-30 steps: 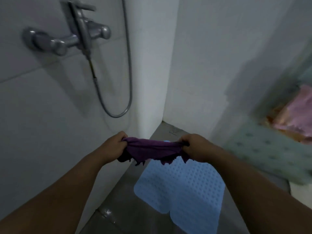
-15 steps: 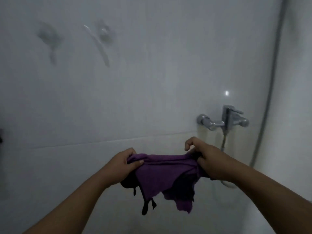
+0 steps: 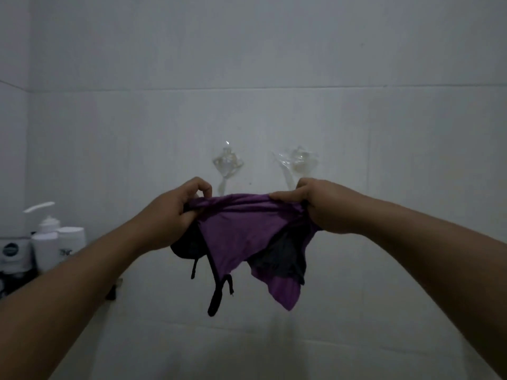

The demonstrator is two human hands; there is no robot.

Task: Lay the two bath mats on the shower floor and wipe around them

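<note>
I hold a purple cloth [image 3: 241,231] with black straps and dark lining stretched between both hands, at chest height in front of a white tiled wall. My left hand [image 3: 170,212] grips its left end with curled fingers. My right hand [image 3: 323,207] pinches the right end, thumb on top. Black straps dangle below the cloth. No bath mat and no shower floor are in this view.
Two clear plastic wall hooks [image 3: 227,163] [image 3: 299,160] stick to the tiles just above my hands. At the left edge stand white pump and lotion bottles [image 3: 46,242] on a dark shelf.
My view has swung from the shower floor with the blue mat, past the tap, to the wall with the hooks. Both hands have kept hold of the purple cloth and raised it.
</note>
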